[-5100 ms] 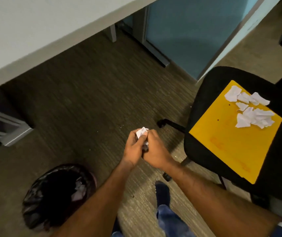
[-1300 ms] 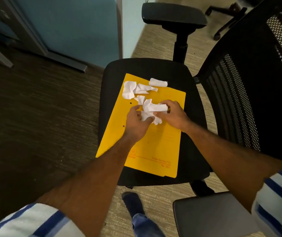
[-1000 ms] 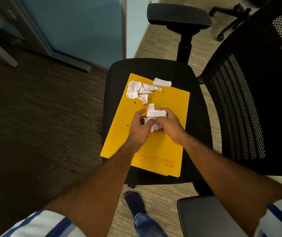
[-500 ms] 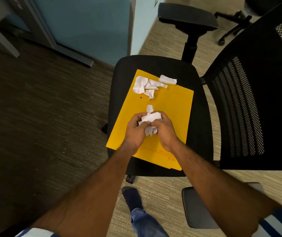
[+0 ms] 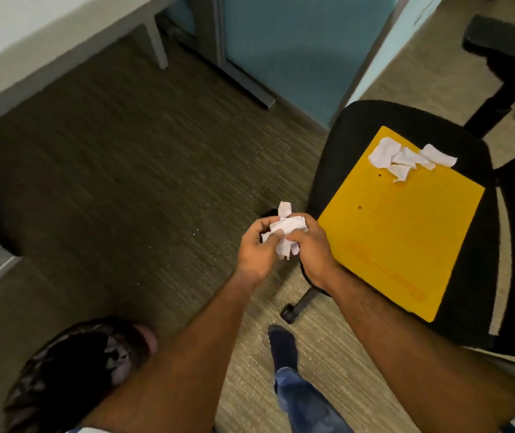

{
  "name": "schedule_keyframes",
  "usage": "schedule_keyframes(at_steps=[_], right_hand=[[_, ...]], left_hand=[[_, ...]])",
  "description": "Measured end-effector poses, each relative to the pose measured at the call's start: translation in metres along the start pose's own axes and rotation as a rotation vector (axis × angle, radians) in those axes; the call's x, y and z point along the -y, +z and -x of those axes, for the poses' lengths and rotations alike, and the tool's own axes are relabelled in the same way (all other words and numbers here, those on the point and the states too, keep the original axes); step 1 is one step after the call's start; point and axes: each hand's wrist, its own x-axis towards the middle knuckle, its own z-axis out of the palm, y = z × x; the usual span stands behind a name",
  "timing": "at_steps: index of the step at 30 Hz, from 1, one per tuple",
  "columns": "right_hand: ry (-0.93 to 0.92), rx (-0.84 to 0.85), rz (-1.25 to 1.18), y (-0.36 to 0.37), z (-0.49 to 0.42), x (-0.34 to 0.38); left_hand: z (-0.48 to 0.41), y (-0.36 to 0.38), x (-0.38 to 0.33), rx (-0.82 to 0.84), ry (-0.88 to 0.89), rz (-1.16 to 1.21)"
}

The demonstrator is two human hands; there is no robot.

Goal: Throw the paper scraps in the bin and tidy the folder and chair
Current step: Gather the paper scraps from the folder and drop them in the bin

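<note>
A bunch of white paper scraps [image 5: 286, 228] is pinched between my left hand [image 5: 257, 248] and my right hand [image 5: 311, 248], held above the carpet just left of the black office chair [image 5: 346, 126]. A yellow folder [image 5: 396, 223] lies flat on the chair seat. Several more white scraps [image 5: 406, 157] rest on the folder's far corner. The bin [image 5: 72, 370], lined with a black bag and holding some white scraps, stands at the lower left, partly hidden behind my left forearm.
A white desk [image 5: 31, 42] spans the upper left, with a grey desk leg [image 5: 156, 42]. A blue partition panel [image 5: 296, 48] stands behind the chair. My foot [image 5: 281, 345] is on the carpet between bin and chair. Another chair's armrest [image 5: 506, 42] is at upper right.
Both hands lifted the gathered scraps off the folder and carried them left, off the chair. The view swung left and down, so the bin has come into sight.
</note>
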Motion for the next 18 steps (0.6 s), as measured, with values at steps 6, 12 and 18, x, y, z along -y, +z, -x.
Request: schedule_keyframes(at_steps=[6,12,18], right_hand=[[0.030,0.135,0.103,0.080,0.027,-0.016],[0.087,0.282,0.220,0.159,0.061,-0.051],[0.179,0.423,0.327,0.236,0.115,-0.097]], left_hand=[[0.028,-0.083,0.011,-0.156,-0.027,0.034],[0.066,-0.165,0.037,-0.367,-0.100,0.061],[0.120,-0.258,0.076,-0.526,-0.221,0.076]])
